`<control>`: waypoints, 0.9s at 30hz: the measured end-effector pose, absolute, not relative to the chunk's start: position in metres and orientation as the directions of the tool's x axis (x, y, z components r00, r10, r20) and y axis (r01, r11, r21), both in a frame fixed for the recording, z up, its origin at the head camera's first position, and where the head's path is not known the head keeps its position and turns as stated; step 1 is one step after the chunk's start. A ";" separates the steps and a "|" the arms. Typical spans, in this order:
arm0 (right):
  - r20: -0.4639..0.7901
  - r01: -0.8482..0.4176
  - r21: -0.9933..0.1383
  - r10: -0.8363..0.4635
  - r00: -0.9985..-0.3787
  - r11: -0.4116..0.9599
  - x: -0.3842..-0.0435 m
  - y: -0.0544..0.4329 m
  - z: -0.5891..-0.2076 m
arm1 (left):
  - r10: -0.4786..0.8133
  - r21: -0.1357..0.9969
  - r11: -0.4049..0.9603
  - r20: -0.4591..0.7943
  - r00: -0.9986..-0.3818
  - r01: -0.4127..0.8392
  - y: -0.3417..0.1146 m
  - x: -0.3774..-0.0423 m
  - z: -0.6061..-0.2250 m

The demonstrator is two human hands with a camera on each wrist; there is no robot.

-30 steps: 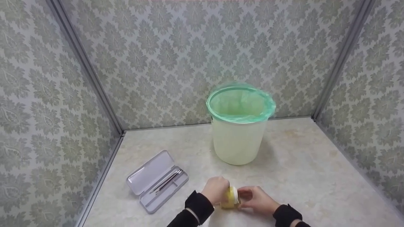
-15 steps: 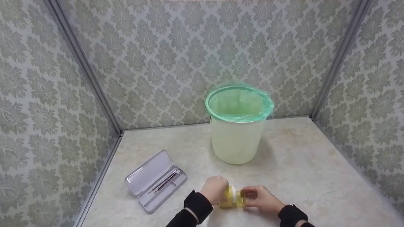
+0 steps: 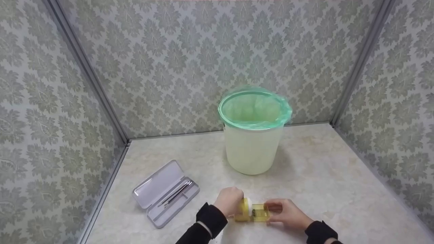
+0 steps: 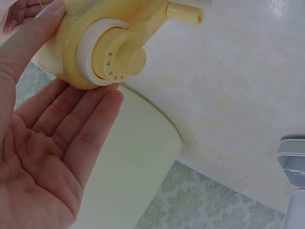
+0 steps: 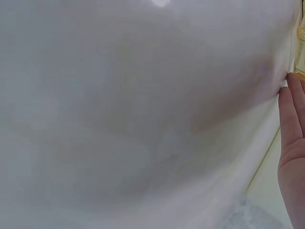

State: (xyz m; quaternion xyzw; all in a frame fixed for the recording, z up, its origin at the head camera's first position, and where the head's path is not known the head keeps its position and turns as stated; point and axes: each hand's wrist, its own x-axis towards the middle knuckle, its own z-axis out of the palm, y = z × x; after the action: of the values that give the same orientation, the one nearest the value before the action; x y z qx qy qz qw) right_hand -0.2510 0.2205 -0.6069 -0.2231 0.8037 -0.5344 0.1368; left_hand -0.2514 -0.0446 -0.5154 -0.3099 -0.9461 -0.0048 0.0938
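A yellow crank pencil sharpener (image 3: 241, 212) lies on the table at the lower middle of the head view. My left hand (image 3: 229, 202) grips its body. In the left wrist view the thumb is on one side and the fingers on the other, near the white ring, round dial and crank handle (image 4: 186, 13). From the sharpener's right side sticks out a see-through yellow shavings drawer (image 3: 261, 213), with dark bits at its inner end. My right hand (image 3: 288, 214) pinches the drawer's outer end between thumb and fingers. The right wrist view catches only those fingers (image 5: 289, 117) and the drawer's edge.
Behind the hands stands a pale bin (image 3: 252, 149) lined with a green bag (image 3: 254, 126). To the left lies an opened grey pencil case (image 3: 159, 186) with several pencils (image 3: 176, 194) inside. Patterned walls (image 3: 210, 67) enclose the table (image 3: 318, 162) on three sides.
The drawer has slid out of the sharpener to the right, with my right hand moving along with it. My left hand keeps its grip on the body. The head view has shifted slightly.
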 end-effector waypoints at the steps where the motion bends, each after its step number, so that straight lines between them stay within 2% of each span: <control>1: 0.017 -0.211 -0.919 -0.500 -0.866 0.334 -0.251 0.222 -0.607 | 0.584 -0.053 0.809 0.181 -0.792 0.585 -0.044 -0.251 -0.515; 7: -0.002 -0.184 -0.914 -0.458 -0.889 0.361 -0.249 0.236 -0.600 | 0.581 -0.056 0.813 0.148 -0.800 0.580 -0.042 -0.251 -0.515; 11: 0.005 -0.210 -0.888 -0.449 -0.894 0.408 -0.253 0.249 -0.584 | 0.583 -0.058 0.811 0.152 -0.798 0.582 -0.042 -0.250 -0.515; 14: 0.009 -0.220 -0.866 -0.425 -0.905 0.450 -0.258 0.259 -0.565 | 0.589 -0.083 0.808 0.166 -0.791 0.584 -0.042 -0.250 -0.515; 20: -0.016 -0.184 -0.843 -0.366 -0.931 0.506 -0.266 0.279 -0.516 | 0.577 -0.062 0.816 0.145 -0.804 0.575 -0.042 -0.251 -0.514; 27: 0.060 -0.250 -0.799 -0.341 -0.938 0.546 -0.273 0.297 -0.461 | 0.566 -0.034 0.823 0.151 -0.811 0.568 -0.042 -0.252 -0.513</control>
State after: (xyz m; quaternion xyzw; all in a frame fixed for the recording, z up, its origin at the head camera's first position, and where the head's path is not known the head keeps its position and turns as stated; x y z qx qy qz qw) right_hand -0.2730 0.2966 -0.4613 -0.1685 0.8778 -0.4455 0.0511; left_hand -0.2522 -0.0423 -0.5132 -0.2978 -0.9514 -0.0062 0.0775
